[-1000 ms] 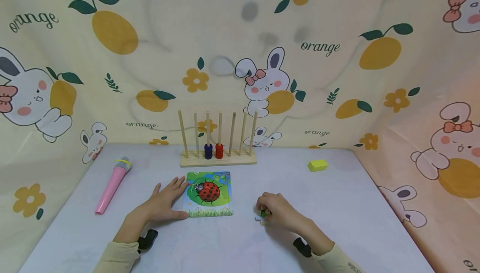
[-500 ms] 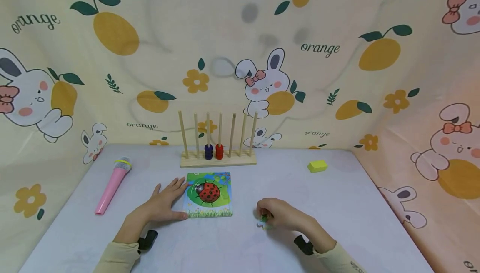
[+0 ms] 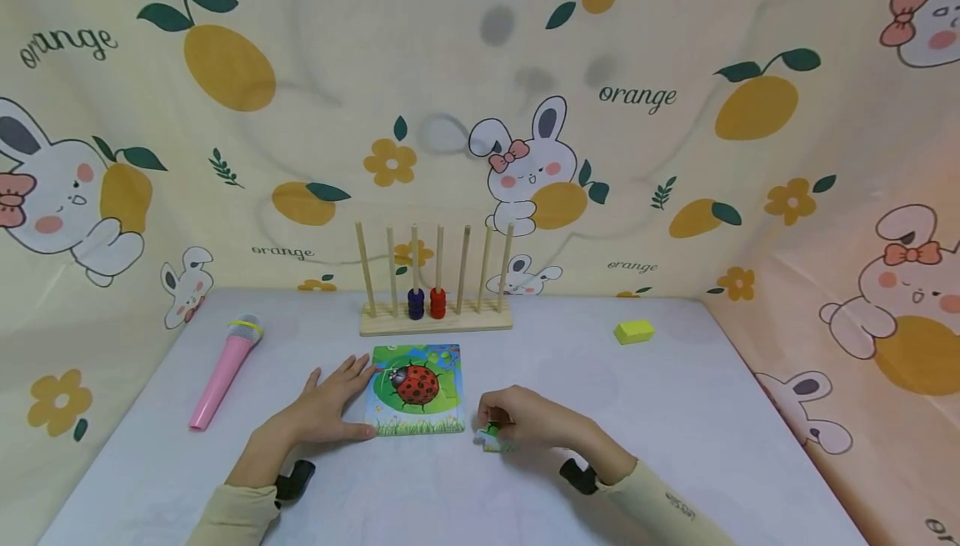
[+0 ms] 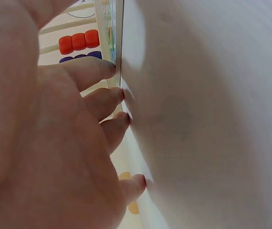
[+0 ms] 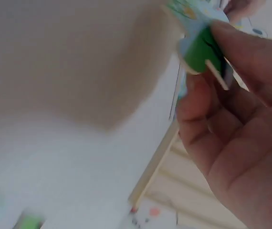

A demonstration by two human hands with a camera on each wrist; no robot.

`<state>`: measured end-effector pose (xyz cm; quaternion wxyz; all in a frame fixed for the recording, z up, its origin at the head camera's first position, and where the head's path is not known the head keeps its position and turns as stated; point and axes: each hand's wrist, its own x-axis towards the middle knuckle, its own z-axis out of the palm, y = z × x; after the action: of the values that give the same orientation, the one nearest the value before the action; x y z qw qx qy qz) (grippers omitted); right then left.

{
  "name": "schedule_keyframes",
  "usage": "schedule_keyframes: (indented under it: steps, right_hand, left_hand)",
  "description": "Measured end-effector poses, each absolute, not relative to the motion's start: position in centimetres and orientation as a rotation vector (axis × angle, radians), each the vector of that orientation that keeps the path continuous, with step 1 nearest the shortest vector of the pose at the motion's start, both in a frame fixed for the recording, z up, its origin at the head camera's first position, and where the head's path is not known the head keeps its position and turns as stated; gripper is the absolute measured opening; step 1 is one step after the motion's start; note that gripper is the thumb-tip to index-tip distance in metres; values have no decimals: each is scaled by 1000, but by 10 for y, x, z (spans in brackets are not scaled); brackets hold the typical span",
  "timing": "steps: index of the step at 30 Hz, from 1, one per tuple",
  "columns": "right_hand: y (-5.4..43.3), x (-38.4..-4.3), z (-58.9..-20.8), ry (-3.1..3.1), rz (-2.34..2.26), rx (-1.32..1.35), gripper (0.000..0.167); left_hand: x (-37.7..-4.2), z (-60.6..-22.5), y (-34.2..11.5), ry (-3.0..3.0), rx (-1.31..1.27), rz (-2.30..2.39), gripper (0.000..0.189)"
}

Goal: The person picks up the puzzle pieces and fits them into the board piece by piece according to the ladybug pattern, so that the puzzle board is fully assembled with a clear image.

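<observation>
In the head view a square ladybug puzzle [image 3: 420,426] lies flat on the table, showing a red spotted ladybug on green. My left hand [image 3: 324,406] rests at its left edge, fingers spread, thumb near the lower left corner. The left wrist view shows that hand's fingertips [image 4: 123,94] against the table and the puzzle's edge. To the right of the puzzle, my right hand [image 3: 534,418] pinches a jigsaw piece [image 3: 491,439] between thumb and fingers. Up close in the right wrist view, the piece [image 5: 200,51] is green and pale blue with a dark line, held above the table.
Behind the puzzle stands a wooden peg rack [image 3: 435,325] with purple beads [image 3: 416,304] and red beads [image 3: 438,303] on two pegs. A pink toy microphone [image 3: 223,379] lies at left. A yellow block [image 3: 634,332] sits at right. Printed cloth [image 3: 337,87] hangs behind.
My right hand has moved left with the jigsaw piece, nearer the puzzle's right side. The left hand and the puzzle have stayed in place.
</observation>
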<state>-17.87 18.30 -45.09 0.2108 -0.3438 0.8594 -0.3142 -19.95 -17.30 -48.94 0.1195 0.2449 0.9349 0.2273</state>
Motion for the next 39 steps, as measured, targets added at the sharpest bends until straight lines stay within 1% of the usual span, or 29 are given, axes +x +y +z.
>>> schedule_keyframes:
  steps: [9, 18, 26, 30, 39]
  right_hand:
    - [128, -198, -452, 2522, -811, -1091, 24]
    - [89, -207, -450, 2565, -734, -1104, 23]
    - [74, -210, -452, 2561, -699, -1098, 22]
    - [71, -211, -455, 2574, -669, -1119, 20]
    - [68, -213, -462, 2627, -636, -1111, 22]
  left_hand:
    - [-200, -490, -174, 2732, 721, 668, 104]
    - [-199, -488, -173, 2723, 696, 651, 103]
    - [-200, -489, -173, 2728, 699, 646, 103]
    - [-200, -490, -173, 2727, 700, 649, 103]
    - [-200, -490, -172, 2713, 689, 666, 103]
